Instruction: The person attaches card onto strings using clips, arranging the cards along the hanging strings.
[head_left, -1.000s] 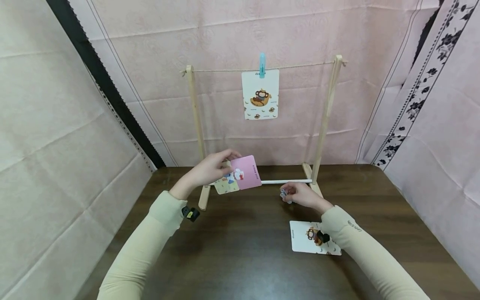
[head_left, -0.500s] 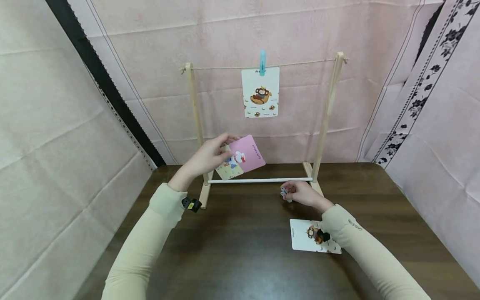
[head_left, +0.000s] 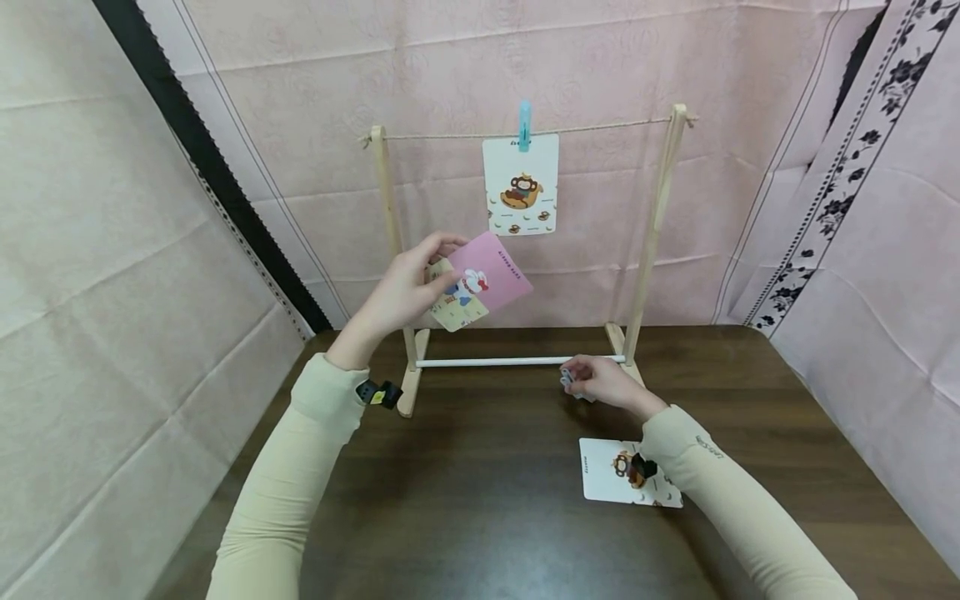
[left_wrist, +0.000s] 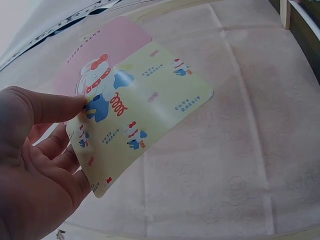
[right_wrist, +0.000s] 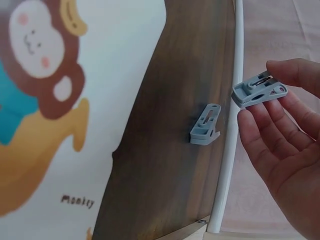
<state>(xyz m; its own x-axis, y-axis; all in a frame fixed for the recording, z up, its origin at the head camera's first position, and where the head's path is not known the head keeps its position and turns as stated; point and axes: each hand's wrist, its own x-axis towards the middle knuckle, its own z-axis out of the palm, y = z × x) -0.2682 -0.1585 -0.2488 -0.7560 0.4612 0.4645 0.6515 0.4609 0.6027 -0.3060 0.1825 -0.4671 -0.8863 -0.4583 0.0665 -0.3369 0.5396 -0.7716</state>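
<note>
My left hand (head_left: 412, 283) pinches a pink-and-yellow picture card (head_left: 495, 271) by its left side, thumb on the printed face. A rabbit is drawn on it, and it tilts in the air below the hung monkey card (head_left: 521, 204). Low at the right, my right hand (head_left: 609, 385) holds a grey clothespin (right_wrist: 257, 89) between thumb and fingers, its nose pointing away from the palm. A second grey clothespin (right_wrist: 205, 125) lies on the table just beneath. A light blue clothespin (head_left: 525, 125) clips the monkey card to the string (head_left: 600, 127).
A wooden frame, with a left post (head_left: 388, 192) and right post (head_left: 657, 208), carries the string. A white rod (head_left: 487, 362) joins its feet. Another monkey card (head_left: 600, 477) lies on the brown table (head_left: 465, 500), partly under the right wrist. Pale cloth hangs behind and beside.
My left hand has raised the rabbit card from near the white rod to just under the hung monkey card, tilting it more. My right hand has stayed nearly in place with its clothespin.
</note>
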